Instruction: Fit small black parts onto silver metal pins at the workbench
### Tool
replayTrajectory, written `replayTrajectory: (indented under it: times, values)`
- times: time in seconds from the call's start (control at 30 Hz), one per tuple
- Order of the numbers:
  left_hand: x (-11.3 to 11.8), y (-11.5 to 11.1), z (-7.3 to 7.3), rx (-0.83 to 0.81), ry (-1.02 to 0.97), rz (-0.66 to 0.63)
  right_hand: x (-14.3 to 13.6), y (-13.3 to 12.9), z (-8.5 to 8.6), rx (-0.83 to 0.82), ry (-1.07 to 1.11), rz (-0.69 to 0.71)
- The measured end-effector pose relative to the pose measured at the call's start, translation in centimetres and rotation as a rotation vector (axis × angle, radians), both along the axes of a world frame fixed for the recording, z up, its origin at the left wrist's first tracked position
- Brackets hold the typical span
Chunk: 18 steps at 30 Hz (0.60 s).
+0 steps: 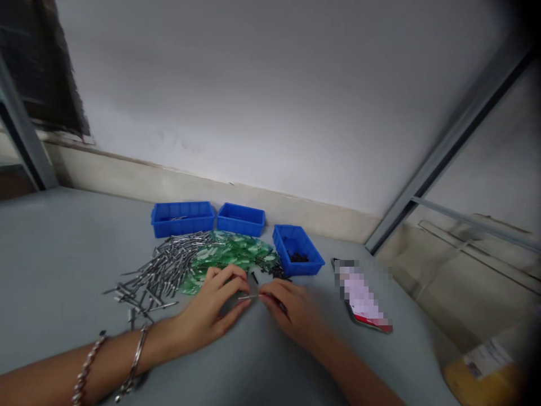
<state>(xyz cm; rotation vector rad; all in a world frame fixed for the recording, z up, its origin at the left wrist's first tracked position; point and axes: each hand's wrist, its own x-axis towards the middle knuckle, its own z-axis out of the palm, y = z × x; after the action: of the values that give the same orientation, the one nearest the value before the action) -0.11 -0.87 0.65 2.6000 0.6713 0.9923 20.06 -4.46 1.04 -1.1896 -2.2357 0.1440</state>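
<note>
My left hand (211, 307) is curled at the middle of the grey table, its thumb and fingertips closed about a thin metal rod (245, 297). Pinching the rod's right end is my right hand (291, 310), whose fingers hide that tip. Just beyond the fingertips lies a small black piece (254, 277). Behind my left hand spreads a pile of flat green plastic pieces (232, 248). Many loose metal rods (163, 270) are heaped to the left of it. Small black parts (279, 270) lie behind my right hand.
Along the wall stand a blue bin (181, 226) with a few rods, a second blue bin (240, 228), and a third blue bin (306, 268) holding black parts. A phone (363, 299) rests at the right. Metal frame posts (393, 225) rise at both sides.
</note>
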Motion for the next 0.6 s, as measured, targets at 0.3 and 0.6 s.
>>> replayTrajectory:
  times: [0.3,0.6]
  values:
    - [0.03,-0.1,-0.16,-0.021,0.039,0.039,0.13,0.14,-0.39,0.052,-0.002,0.006]
    - [0.07,0.0,-0.04,-0.007,0.043,0.026,0.02,0.08,-0.28,0.027,-0.015,0.0]
